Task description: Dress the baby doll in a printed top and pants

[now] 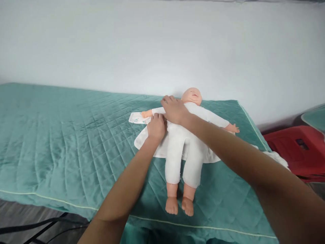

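Observation:
A baby doll (175, 152) with a white cloth body lies on its back, arms spread and feet pointing at me. Beneath it a white baby shirt (142, 138) is laid open, one printed sleeve (137, 118) stretched out past the doll's hand on the left. My left hand (156, 128) is closed beside the doll's left-side armpit, fingers curled at the shirt's cloth; the exact pinch is hidden. Just above it, my right hand (175, 109) wraps over the doll's upper arm near the shoulder, its fingers bent over the far side. The shirt's other side is mostly behind my right forearm.
A green quilted cover (63, 135) spreads over the bed, which meets a white wall (101, 44) at the back. White cloth (276, 158) lies at the right edge, by a red plastic chair or stool (291, 142). Black straps or cables (33, 225) hang at lower left.

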Action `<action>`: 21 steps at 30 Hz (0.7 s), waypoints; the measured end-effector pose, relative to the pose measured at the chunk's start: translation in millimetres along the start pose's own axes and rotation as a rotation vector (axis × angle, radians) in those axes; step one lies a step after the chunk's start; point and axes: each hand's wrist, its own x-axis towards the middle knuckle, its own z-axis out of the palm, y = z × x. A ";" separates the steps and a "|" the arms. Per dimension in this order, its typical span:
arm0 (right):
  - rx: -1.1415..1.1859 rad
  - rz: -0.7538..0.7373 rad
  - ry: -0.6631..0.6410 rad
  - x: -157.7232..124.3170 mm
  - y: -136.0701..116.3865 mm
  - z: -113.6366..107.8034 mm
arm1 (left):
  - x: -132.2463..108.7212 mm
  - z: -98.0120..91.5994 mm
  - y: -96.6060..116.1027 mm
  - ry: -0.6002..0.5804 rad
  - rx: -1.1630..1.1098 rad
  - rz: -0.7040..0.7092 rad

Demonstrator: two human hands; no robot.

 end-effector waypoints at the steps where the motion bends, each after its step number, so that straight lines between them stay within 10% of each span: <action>1: -0.017 0.003 -0.056 9.8 -8.3 8.4 | -0.7 1.8 -1.8 0.009 -0.003 -0.004; 7: 0.028 0.034 -0.194 33.2 -10.9 28.2 | -1.4 1.6 -15.6 0.048 -0.094 -0.008; 16: 0.207 0.025 0.002 -10.6 16.1 2.3 | 4.6 -1.7 -42.3 0.300 -0.907 -0.248; 21: 0.227 0.021 -0.023 -12.9 11.9 3.5 | 3.6 -6.4 -50.2 0.230 -1.253 -0.265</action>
